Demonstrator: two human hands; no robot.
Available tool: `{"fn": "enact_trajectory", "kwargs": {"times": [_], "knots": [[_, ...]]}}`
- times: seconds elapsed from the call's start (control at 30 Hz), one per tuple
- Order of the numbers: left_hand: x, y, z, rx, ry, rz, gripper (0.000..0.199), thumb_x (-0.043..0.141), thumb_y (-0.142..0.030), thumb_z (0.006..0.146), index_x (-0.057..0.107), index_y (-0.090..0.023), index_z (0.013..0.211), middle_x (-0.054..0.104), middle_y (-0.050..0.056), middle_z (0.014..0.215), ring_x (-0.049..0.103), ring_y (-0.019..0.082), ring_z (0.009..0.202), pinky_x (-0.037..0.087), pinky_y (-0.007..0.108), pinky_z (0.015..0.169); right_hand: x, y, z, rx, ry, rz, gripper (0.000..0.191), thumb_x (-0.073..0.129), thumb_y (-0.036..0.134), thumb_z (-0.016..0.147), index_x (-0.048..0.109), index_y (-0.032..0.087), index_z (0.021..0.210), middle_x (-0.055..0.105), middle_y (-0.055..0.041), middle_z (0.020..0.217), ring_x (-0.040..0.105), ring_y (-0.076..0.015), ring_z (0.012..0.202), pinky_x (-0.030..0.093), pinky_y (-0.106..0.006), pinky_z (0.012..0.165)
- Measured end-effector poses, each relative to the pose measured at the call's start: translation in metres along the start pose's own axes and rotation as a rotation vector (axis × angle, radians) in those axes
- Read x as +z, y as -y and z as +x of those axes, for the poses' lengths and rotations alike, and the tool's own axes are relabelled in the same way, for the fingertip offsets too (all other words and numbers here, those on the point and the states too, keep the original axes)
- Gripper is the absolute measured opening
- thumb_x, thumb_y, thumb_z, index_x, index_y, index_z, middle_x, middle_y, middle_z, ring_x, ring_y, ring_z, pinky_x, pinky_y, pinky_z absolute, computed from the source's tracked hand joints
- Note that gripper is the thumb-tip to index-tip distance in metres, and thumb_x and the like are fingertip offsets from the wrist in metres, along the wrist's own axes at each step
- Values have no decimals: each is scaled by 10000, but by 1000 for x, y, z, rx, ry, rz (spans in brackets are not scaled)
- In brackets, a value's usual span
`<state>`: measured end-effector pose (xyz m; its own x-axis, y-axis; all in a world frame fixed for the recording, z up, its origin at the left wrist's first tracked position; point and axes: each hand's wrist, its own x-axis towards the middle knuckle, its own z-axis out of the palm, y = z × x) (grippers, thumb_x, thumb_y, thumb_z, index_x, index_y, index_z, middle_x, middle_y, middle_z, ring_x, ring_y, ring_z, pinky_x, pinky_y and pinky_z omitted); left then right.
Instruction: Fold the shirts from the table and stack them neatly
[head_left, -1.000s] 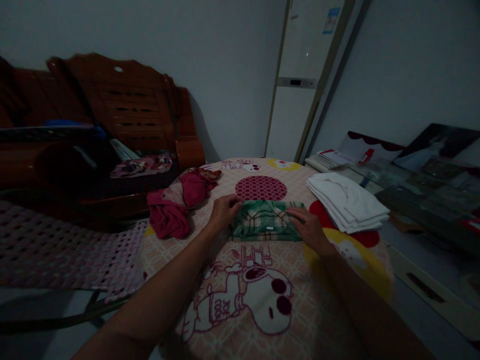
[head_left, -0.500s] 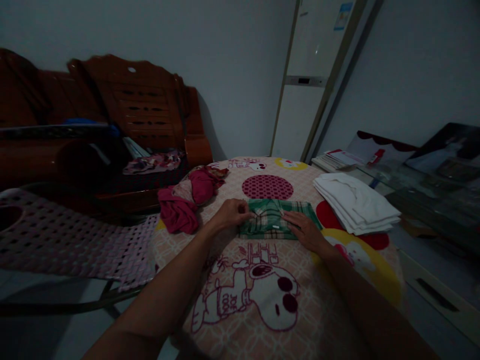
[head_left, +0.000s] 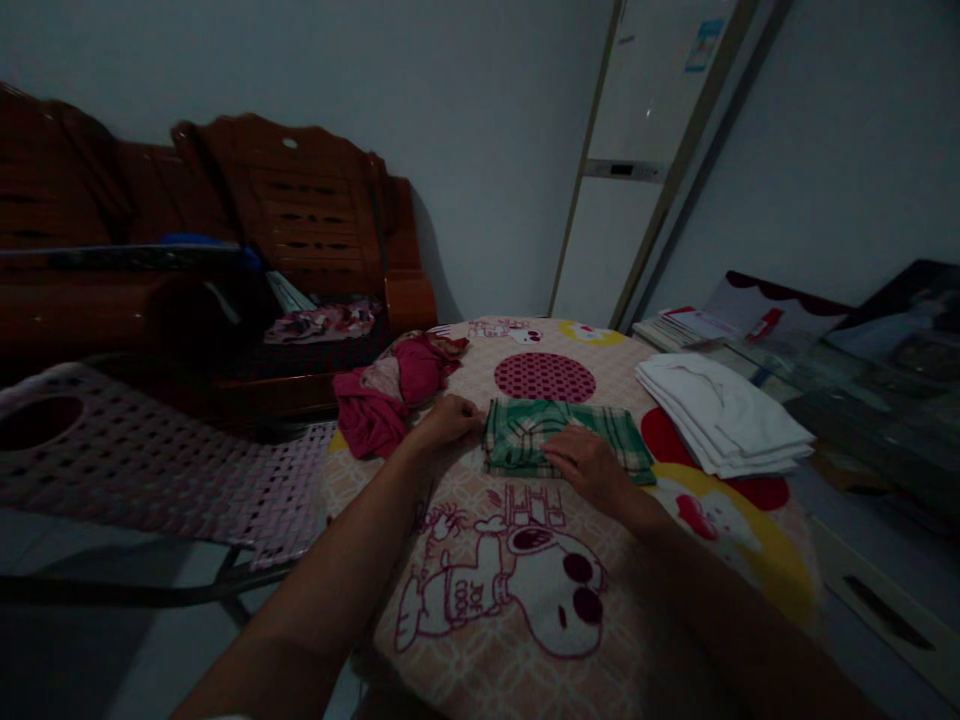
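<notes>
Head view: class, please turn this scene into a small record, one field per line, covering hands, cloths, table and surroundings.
Left hand: left hand at the green plaid cloth's left edge; contact unclear
Right hand: right hand resting on the cloth, palm down
Middle cloth: green plaid cloth, folded into an oblong
Right side: white cloth, folded in layers
Left side: pink cloth, crumpled
Table cover: patterned tablecloth with cartoon figures
Background: wooden bench, woven chair
Light: dim
</notes>
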<state>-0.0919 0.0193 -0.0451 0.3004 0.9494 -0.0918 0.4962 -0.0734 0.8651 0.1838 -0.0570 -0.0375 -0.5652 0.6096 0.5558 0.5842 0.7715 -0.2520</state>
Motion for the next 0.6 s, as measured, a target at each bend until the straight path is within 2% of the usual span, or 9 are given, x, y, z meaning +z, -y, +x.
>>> {"fn": "enact_trajectory", "kwargs": {"times": [0.1,0.2,0.33,0.47,0.6], "knots": [[3,3,1,-31,87,-78,229,676,-325,708,593,-132,616,575,3,472,489,93,395,373,198,427,21,9,16,-46,25,-10,264,544,99,887,722,182,1063,738,-100,992,668,-230,931,532,-385,849],[4,3,2,-49,95,-85,223,669,-310,729,577,-140,618,569,-4,455,495,94,380,394,198,428,43,14,24,-118,44,-60,352,513,28,859,696,174,1122,716,-112,1082,649,-229,1003,522,-379,899],[4,3,2,-40,75,-48,233,633,-312,769,575,-140,623,584,3,472,508,98,376,403,203,423,63,18,25,-184,38,-162,240,533,80,890,713,191,1003,695,-123,1112,637,-236,1002,524,-386,890],[4,2,-1,-43,64,-18,216,629,-306,765,585,-135,642,596,2,491,527,95,400,391,186,419,67,12,21,-136,-66,-88,241,496,85,895,705,176,972,689,-133,1109,637,-231,1022,535,-376,888],[4,-3,-4,-36,87,-99,162,657,-281,727,585,-142,689,578,-25,478,518,83,396,369,168,415,63,2,18,-25,-190,44,270,493,44,830,704,172,941,703,-123,1043,651,-231,1011,532,-385,908]]}}
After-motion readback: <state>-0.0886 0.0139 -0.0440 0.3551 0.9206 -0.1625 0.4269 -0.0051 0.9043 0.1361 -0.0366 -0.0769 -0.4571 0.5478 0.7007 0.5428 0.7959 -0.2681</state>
